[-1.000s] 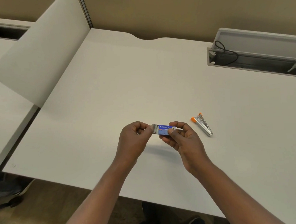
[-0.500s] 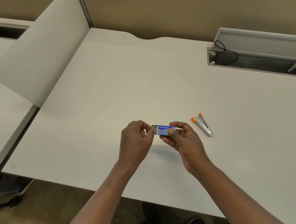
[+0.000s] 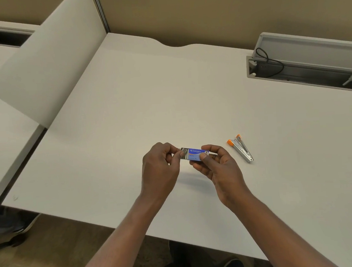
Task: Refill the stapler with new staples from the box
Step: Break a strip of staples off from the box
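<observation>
A small blue staple box is held above the white desk. My right hand pinches the box's right end between thumb and fingers. My left hand pinches the silvery inner tray of staples that sticks out of the box's left end. A small stapler with orange tips lies opened out on the desk, a short way right of my right hand, touched by neither hand.
A curved white divider panel stands along the desk's left side. An open cable tray with a black cord is sunk into the desk at the back right. The desk's front edge runs just below my wrists.
My left hand has shifted slightly at the box's left end, and the silvery inner tray shows a little more. The right hand and the stapler stay where they were.
</observation>
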